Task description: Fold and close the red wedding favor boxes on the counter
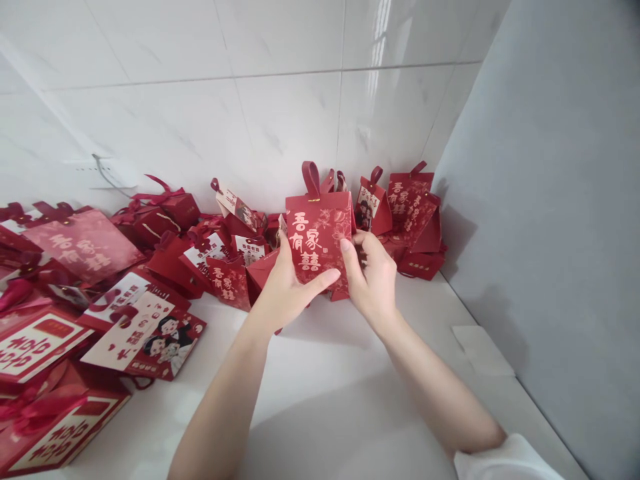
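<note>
Near the middle of my feed, a red gift box (323, 230) is held upright, its printed front with white characters turned towards the camera and its dark red strap loop (311, 179) rising from the top edge. I have the left hand (290, 287) on its left side, thumb spread well away from the fingers and laid across the lower front, the index finger pointing up along the left edge; the remaining fingers are hidden from me. My right hand (373, 273) is half closed at the right side, thumb tip by the edge of the front and fingers bent around beside it. Both hands have hold of the box, though I cannot tell whether its base touches the white bench (320, 407). Just behind and to the right I see a box with a couple printed on it (369, 208), and beyond that a cluster of red boxes (413, 200) near the grey panel (550, 173). To the left, more small red boxes crowd together, one cream-and-red box (167, 340) lying with its cartoon couple showing, and a large ribboned box (63, 427) sits at the near left corner. White wall tiles (280, 127) rise behind everything, and a flat white piece (483, 350) lies by the panel's foot.
</note>
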Tool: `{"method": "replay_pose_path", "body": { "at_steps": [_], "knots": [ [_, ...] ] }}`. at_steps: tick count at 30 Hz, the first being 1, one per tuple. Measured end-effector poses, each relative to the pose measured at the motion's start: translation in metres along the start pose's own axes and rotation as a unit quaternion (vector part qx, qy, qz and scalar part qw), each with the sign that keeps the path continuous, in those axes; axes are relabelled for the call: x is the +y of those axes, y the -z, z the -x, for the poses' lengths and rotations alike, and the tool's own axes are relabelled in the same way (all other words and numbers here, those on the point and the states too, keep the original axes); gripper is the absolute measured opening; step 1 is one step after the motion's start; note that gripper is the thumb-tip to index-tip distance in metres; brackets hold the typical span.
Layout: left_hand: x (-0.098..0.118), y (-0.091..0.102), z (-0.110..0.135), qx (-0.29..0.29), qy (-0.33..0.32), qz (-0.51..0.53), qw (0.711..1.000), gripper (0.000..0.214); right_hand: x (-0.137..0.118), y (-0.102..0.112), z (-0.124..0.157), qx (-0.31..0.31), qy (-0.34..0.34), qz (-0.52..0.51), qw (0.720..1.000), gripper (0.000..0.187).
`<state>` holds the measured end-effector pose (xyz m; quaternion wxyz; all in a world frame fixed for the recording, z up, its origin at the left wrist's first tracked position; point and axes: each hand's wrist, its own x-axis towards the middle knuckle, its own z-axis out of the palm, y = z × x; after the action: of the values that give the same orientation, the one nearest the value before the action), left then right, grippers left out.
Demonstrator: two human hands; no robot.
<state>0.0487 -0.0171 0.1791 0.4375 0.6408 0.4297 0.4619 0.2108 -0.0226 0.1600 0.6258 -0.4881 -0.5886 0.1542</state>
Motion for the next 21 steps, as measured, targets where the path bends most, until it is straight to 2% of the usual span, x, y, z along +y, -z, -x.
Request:
{"method": "replay_pose_path", "body": {
  "at_steps": [3,5,7,11,14,16,19,21],
  "knots": [
    [-0.003,0.0,0.004,-0.012,-0.011,-0.142,0.99,0.126,-0.013,0.005,0.008,-0.041,0.045,-0.005,0.998,0.027],
    [-0.005,0.002,0.004,-0.035,-0.015,-0.172,0.984,0.128,-0.019,0.009,0.01,-0.058,0.071,-0.014,0.996,0.028],
    [-0.004,0.004,0.003,-0.062,-0.02,-0.147,0.987,0.119,-0.023,0.015,0.01,-0.07,0.078,-0.014,0.994,0.021],
    [0.004,0.011,0.004,-0.121,-0.045,-0.132,0.983,0.111,-0.025,0.03,0.002,-0.074,-0.002,-0.045,0.996,0.022],
    [0.012,0.018,0.007,-0.208,-0.053,-0.197,0.957,0.119,-0.021,0.041,-0.008,-0.051,-0.033,-0.115,0.991,0.027],
    [0.017,0.021,0.009,-0.248,-0.05,-0.235,0.939,0.123,-0.015,0.049,-0.015,-0.083,-0.031,-0.144,0.986,0.039],
    [0.02,0.02,0.011,-0.249,-0.051,-0.266,0.93,0.122,-0.007,0.063,-0.024,-0.166,-0.029,-0.135,0.976,0.037],
    [0.019,0.018,0.011,-0.231,-0.057,-0.28,0.93,0.12,-0.003,0.071,-0.026,-0.186,-0.025,-0.111,0.976,0.029]
  ]
}}
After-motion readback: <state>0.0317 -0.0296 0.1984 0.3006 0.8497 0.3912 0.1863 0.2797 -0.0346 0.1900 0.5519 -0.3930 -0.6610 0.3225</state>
